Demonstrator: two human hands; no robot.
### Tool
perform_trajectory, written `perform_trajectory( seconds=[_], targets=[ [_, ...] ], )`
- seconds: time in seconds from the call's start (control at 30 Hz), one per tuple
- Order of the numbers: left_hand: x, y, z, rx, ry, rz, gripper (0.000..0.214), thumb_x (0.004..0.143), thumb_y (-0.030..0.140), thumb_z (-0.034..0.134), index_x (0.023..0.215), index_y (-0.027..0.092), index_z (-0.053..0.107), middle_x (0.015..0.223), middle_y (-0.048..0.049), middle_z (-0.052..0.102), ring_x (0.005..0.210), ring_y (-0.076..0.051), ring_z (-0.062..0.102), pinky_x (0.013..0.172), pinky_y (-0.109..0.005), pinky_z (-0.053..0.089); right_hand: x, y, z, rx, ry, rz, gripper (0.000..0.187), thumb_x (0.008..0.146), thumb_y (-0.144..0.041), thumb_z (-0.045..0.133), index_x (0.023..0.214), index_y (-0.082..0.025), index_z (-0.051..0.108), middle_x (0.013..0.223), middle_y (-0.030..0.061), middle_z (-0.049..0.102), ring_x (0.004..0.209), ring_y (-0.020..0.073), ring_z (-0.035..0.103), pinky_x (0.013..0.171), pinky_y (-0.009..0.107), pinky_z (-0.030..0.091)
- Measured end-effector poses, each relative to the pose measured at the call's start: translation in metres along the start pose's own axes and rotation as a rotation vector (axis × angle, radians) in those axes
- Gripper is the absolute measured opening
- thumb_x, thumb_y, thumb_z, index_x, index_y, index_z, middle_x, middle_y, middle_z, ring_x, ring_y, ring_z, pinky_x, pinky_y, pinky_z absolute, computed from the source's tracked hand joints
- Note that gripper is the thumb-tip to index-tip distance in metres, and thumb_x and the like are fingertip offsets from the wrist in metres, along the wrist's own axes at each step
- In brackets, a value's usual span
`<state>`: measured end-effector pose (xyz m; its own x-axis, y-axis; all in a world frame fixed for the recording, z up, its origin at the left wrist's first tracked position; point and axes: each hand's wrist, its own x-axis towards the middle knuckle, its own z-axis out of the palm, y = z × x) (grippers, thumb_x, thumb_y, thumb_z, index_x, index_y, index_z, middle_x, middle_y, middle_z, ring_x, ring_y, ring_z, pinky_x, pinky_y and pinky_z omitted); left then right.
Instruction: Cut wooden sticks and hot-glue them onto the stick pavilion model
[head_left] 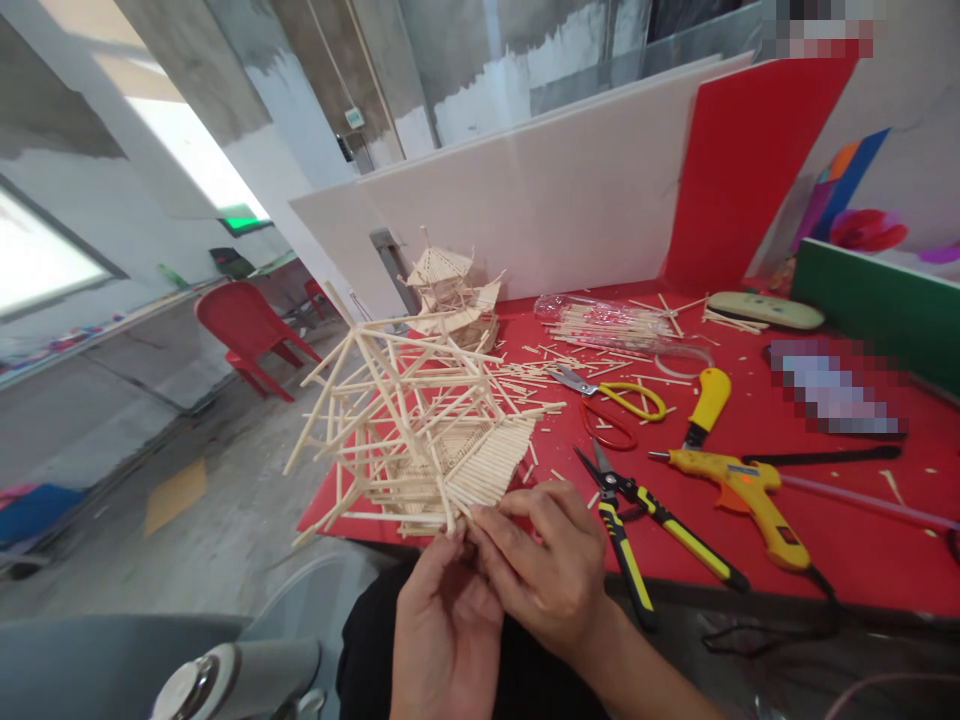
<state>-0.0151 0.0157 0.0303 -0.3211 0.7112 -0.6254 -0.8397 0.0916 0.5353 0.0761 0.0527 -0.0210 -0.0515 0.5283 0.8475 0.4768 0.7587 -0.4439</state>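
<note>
A large model frame of thin wooden sticks (405, 420) rests tilted at the near left corner of the red table (847, 540). My left hand (442, 630) is closed on the frame's near lower corner from below. My right hand (547, 570) pinches the same corner from the right, its fingers pressed on the sticks. A smaller finished stick pagoda (450, 290) stands behind the frame.
Yellow-handled snips (637, 520), a yellow glue gun (750, 495), a yellow utility knife (705, 405) and scissors (615, 400) lie to the right. A clear bag of sticks (607, 322) and loose sticks litter the back. White and red boards stand behind. A red chair (247, 330) is on the left floor.
</note>
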Motion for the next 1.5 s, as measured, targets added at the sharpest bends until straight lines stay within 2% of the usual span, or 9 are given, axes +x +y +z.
perform_trajectory(
  seconds=[0.47, 0.6, 0.8, 1.0, 1.17, 1.27, 1.33, 1.4, 1.5],
  targets=[
    [0.002, -0.001, -0.006, -0.033, -0.045, 0.013, 0.015, 0.078, 0.004, 0.057, 0.075, 0.009, 0.071, 0.079, -0.0079, 0.070, 0.069, -0.013, 0.066, 0.066, -0.023, 0.057, -0.001, 0.001, 0.001, -0.003, -0.014, 0.003, 0.025, 0.082, -0.014, 0.066, 0.106, -0.018, 0.071, 0.084, 0.0057, 0.066, 0.081, 0.0172, 0.057, 0.073, 0.032, 0.049],
    [0.002, -0.001, -0.013, -0.001, -0.063, 0.025, 0.009, 0.076, 0.005, 0.063, 0.076, 0.010, 0.071, 0.081, -0.0070, 0.070, 0.071, -0.013, 0.066, 0.067, -0.023, 0.057, 0.002, -0.002, -0.002, -0.015, 0.001, -0.008, 0.022, 0.083, -0.015, 0.066, 0.104, -0.019, 0.071, 0.083, 0.0046, 0.065, 0.079, 0.0161, 0.057, 0.072, 0.031, 0.049],
    [0.000, -0.011, -0.026, 0.214, -0.171, 0.035, 0.016, 0.066, 0.015, 0.081, 0.077, 0.014, 0.069, 0.075, -0.0021, 0.067, 0.066, -0.012, 0.063, 0.060, -0.020, 0.054, -0.008, -0.005, -0.023, -0.035, 0.059, 0.001, 0.020, 0.084, -0.016, 0.066, 0.104, -0.019, 0.069, 0.081, 0.0042, 0.066, 0.076, 0.0153, 0.058, 0.071, 0.032, 0.050],
    [-0.008, -0.029, -0.022, 0.310, -0.212, -0.065, 0.030, 0.058, 0.022, 0.089, 0.081, 0.014, 0.071, 0.075, -0.0021, 0.068, 0.065, -0.011, 0.063, 0.059, -0.018, 0.053, -0.032, -0.006, -0.048, -0.111, 0.087, -0.015, 0.021, 0.081, -0.011, 0.069, 0.102, -0.016, 0.069, 0.078, 0.0032, 0.066, 0.074, 0.0137, 0.057, 0.069, 0.029, 0.049],
    [-0.010, -0.037, -0.016, 0.312, -0.251, -0.076, 0.027, 0.059, 0.019, 0.088, 0.080, 0.013, 0.071, 0.073, -0.0011, 0.067, 0.061, -0.008, 0.060, 0.058, -0.019, 0.053, -0.038, -0.001, -0.065, -0.104, -0.041, -0.026, 0.023, 0.085, -0.012, 0.064, 0.108, -0.017, 0.068, 0.081, 0.0038, 0.067, 0.074, 0.0143, 0.058, 0.068, 0.030, 0.049],
    [-0.010, -0.037, -0.015, 0.309, -0.279, -0.058, 0.028, 0.060, 0.021, 0.088, 0.081, 0.013, 0.071, 0.072, -0.0001, 0.066, 0.056, -0.006, 0.055, 0.052, -0.016, 0.048, -0.038, 0.009, -0.083, -0.067, -0.102, 0.076, 0.021, 0.086, -0.017, 0.064, 0.106, -0.018, 0.068, 0.085, 0.0053, 0.068, 0.077, 0.0157, 0.060, 0.069, 0.031, 0.050],
    [-0.010, -0.037, -0.017, 0.309, -0.315, -0.059, 0.027, 0.062, 0.022, 0.087, 0.082, 0.013, 0.071, 0.072, -0.0002, 0.065, 0.054, -0.005, 0.053, 0.049, -0.014, 0.045, -0.037, 0.018, -0.098, -0.100, -0.039, 0.206, 0.015, 0.088, -0.017, 0.062, 0.101, -0.018, 0.070, 0.084, 0.0052, 0.068, 0.077, 0.0157, 0.061, 0.071, 0.030, 0.049],
    [-0.010, -0.038, -0.019, 0.312, -0.359, -0.072, 0.025, 0.065, 0.023, 0.086, 0.082, 0.013, 0.070, 0.072, -0.0007, 0.065, 0.055, -0.005, 0.054, 0.050, -0.014, 0.045, -0.036, 0.024, -0.109, -0.119, 0.019, 0.367, 0.012, 0.089, -0.021, 0.061, 0.095, -0.020, 0.071, 0.083, 0.0045, 0.069, 0.077, 0.0159, 0.062, 0.070, 0.028, 0.049],
    [-0.011, -0.039, -0.023, 0.333, -0.434, -0.082, 0.021, 0.069, 0.025, 0.083, 0.082, 0.014, 0.070, 0.072, -0.0009, 0.065, 0.058, -0.005, 0.055, 0.054, -0.015, 0.046, -0.032, 0.019, -0.110, 0.119, -0.080, 0.691, 0.018, 0.087, -0.035, 0.064, 0.090, -0.020, 0.074, 0.081, 0.0039, 0.069, 0.074, 0.0160, 0.062, 0.064, 0.025, 0.048]
  ],
)
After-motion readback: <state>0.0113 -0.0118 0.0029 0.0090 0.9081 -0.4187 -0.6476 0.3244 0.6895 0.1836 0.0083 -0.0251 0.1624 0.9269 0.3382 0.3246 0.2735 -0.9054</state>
